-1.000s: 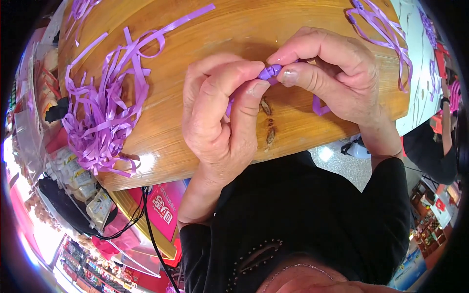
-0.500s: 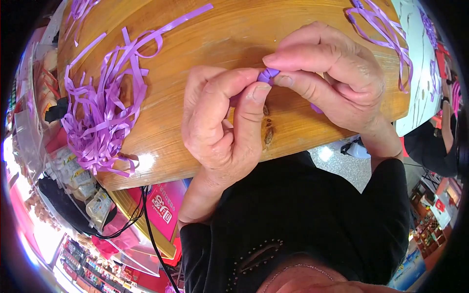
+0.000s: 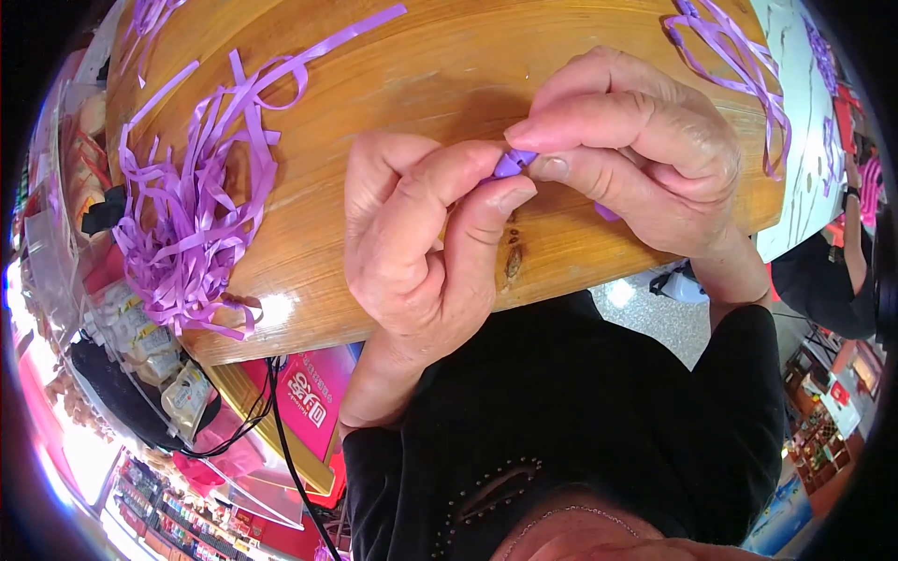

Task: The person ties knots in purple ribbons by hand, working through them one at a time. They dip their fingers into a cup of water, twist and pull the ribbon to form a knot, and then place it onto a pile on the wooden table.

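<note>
Between my two hands, above the wooden table, is a small glossy purple piece (image 3: 513, 165) with a dark gap across it. It is a deeper purple than the loose ribbons, and the fingers cover much of it. My left hand (image 3: 421, 234) pinches its left end between thumb and forefinger. The thumb and forefinger of my right hand (image 3: 645, 150) close on its right end. Another bit of purple shows below my right palm; whether it joins the held piece is hidden.
A tangled heap of purple ribbons (image 3: 201, 215) lies on the left of the wooden table (image 3: 393, 84). More ribbon loops (image 3: 725, 51) lie at the far right, beside a white marbled surface (image 3: 784, 122). Dark cables (image 3: 278, 402) hang below the front edge. Another person's arm (image 3: 853, 224) shows at right.
My left thumb has slid right and lower along the purple piece, and the piece has tilted slightly, showing its dark gap more plainly. Both hands keep their pinch.
</note>
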Demonstrator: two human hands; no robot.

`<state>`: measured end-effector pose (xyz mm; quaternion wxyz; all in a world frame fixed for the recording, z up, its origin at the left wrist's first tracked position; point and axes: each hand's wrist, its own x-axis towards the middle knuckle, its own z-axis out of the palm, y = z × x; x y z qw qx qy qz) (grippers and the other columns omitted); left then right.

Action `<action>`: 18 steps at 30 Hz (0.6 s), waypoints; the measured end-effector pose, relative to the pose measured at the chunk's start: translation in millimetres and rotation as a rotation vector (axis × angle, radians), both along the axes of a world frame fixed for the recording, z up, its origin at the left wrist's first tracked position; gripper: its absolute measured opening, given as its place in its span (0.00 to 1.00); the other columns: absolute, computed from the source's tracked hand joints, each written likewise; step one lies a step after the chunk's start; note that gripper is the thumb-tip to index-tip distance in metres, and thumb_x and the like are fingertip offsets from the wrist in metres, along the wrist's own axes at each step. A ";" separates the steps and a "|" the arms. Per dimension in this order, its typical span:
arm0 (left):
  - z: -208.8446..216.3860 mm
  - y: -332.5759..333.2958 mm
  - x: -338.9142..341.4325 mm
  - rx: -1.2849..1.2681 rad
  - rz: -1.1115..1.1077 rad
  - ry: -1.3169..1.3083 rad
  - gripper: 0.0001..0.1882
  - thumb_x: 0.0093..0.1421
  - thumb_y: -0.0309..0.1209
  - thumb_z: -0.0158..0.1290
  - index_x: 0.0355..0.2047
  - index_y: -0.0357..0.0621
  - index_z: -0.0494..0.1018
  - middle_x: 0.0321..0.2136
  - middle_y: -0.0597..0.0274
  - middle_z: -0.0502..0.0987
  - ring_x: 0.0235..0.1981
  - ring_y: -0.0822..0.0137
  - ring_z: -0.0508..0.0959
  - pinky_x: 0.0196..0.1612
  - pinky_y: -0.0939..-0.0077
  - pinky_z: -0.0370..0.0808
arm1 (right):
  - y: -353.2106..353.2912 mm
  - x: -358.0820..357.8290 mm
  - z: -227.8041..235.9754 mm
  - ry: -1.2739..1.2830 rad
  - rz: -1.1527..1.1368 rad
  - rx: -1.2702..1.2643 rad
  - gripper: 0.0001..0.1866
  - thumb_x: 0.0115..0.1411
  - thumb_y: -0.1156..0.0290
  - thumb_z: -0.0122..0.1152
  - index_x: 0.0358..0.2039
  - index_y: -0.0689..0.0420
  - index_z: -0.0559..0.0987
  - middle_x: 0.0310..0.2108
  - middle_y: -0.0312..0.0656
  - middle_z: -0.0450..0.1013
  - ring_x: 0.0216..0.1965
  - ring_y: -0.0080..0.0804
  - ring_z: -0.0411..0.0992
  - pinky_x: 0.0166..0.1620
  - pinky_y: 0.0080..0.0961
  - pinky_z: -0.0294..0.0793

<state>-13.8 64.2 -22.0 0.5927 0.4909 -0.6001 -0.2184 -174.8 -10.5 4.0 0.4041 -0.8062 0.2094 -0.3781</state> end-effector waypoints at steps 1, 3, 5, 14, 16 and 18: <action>-0.2 -1.5 1.0 -0.028 -0.002 -0.028 0.12 0.46 0.20 0.62 0.33 0.33 0.75 0.25 0.60 0.73 0.25 0.70 0.69 0.26 0.82 0.66 | -0.3 0.0 0.1 0.000 0.001 0.001 0.12 0.46 0.82 0.64 0.34 0.62 0.80 0.31 0.44 0.72 0.31 0.28 0.72 0.31 0.17 0.69; 0.2 -2.4 2.9 -0.055 -0.003 -0.056 0.12 0.46 0.20 0.62 0.32 0.33 0.75 0.24 0.60 0.73 0.25 0.70 0.69 0.26 0.82 0.66 | -1.2 -0.3 0.8 0.016 0.010 -0.029 0.12 0.46 0.80 0.65 0.34 0.62 0.80 0.31 0.44 0.72 0.30 0.28 0.71 0.31 0.18 0.69; -1.4 -3.7 3.7 -0.069 -0.018 -0.057 0.11 0.45 0.20 0.62 0.31 0.33 0.76 0.23 0.59 0.73 0.23 0.70 0.69 0.25 0.82 0.66 | -2.1 -0.4 -0.6 0.018 0.013 -0.037 0.12 0.47 0.80 0.64 0.35 0.62 0.80 0.30 0.44 0.72 0.30 0.29 0.71 0.31 0.18 0.69; -1.4 -2.3 7.0 -0.044 -0.063 -0.020 0.12 0.45 0.20 0.63 0.32 0.33 0.76 0.22 0.59 0.73 0.19 0.71 0.67 0.21 0.82 0.64 | 1.6 -0.7 0.3 0.047 -0.017 -0.302 0.12 0.46 0.80 0.64 0.34 0.66 0.78 0.29 0.45 0.70 0.25 0.30 0.67 0.26 0.21 0.65; 5.4 0.3 5.4 0.025 -0.072 -0.015 0.11 0.47 0.21 0.61 0.32 0.33 0.75 0.22 0.61 0.71 0.22 0.71 0.67 0.25 0.82 0.63 | 1.7 -1.7 -1.5 0.027 -0.032 -0.356 0.12 0.46 0.80 0.64 0.34 0.66 0.78 0.29 0.45 0.70 0.24 0.31 0.67 0.25 0.22 0.65; 5.9 0.5 5.2 0.095 -0.080 -0.011 0.09 0.49 0.22 0.60 0.32 0.33 0.75 0.23 0.62 0.70 0.26 0.71 0.67 0.29 0.82 0.63 | 2.3 -4.5 -2.3 0.059 -0.048 -0.335 0.13 0.45 0.79 0.65 0.34 0.65 0.77 0.29 0.45 0.70 0.24 0.31 0.67 0.25 0.23 0.65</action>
